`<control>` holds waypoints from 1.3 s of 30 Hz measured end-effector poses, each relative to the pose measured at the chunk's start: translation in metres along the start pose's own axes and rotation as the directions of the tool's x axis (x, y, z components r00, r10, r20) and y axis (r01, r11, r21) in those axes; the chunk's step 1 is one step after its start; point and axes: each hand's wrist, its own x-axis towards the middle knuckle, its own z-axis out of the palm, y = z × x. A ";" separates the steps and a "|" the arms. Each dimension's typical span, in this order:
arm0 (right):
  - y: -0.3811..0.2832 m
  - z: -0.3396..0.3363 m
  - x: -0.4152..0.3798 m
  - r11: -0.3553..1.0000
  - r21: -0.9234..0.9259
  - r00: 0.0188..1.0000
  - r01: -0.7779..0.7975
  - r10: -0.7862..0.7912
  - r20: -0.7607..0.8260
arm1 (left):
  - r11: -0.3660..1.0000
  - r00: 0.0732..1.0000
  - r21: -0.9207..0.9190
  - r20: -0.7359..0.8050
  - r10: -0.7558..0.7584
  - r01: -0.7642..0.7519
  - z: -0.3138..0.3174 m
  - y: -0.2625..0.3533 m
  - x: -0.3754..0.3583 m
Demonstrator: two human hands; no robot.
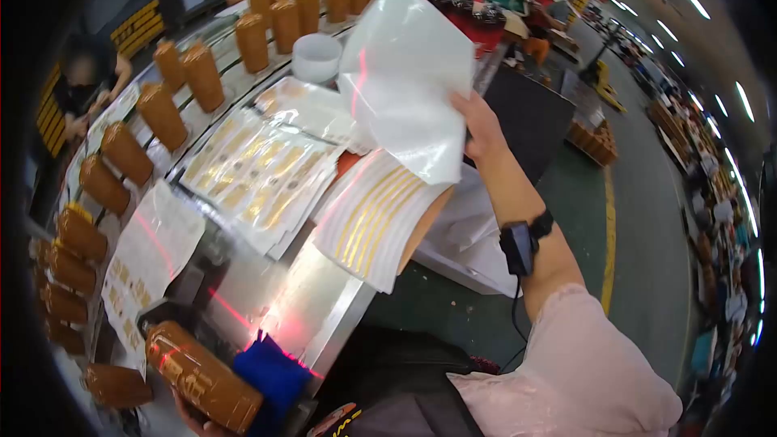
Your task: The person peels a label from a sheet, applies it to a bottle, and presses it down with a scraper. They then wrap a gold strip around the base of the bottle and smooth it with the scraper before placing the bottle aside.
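My right hand (483, 128) grips the edge of a glossy whitish sheet (409, 73), raised over the worktable. Beneath it lies a stack of sheets with curved gold stripes (368, 222). At the lower left, my left hand (194, 417) is under a brown bottle (202, 376) with gold markings, its fingers partly hidden. The bottle lies tilted beside a blue cloth (271, 372), against a dark holder (162, 313). A sheet with small gold decals (133, 271) lies beyond it, and further sheets with gold decals (255, 170) lie in the middle of the table.
Brown bottles (162, 116) stand in a curved row along a conveyor. A white tub (316, 58) is near the row. Red laser lines cross the metal tabletop (283, 299). A white box (465, 243) sits right of the table. One person (85, 81) is across the line.
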 end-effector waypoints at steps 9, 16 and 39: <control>0.059 -0.253 -0.108 0.954 0.281 0.781 0.104 0.097 -0.617 | 0.880 0.981 0.436 0.030 0.193 -0.186 0.013 0.028 0.011; 0.153 -0.307 -0.156 0.814 0.258 0.357 -0.521 0.482 -0.801 | 0.883 0.983 0.439 0.007 0.184 -0.168 0.026 0.019 0.017; 0.056 0.042 -0.109 0.454 -0.544 0.708 0.705 -0.476 0.521 | 0.963 0.989 0.226 0.058 0.135 -0.145 0.009 0.002 0.021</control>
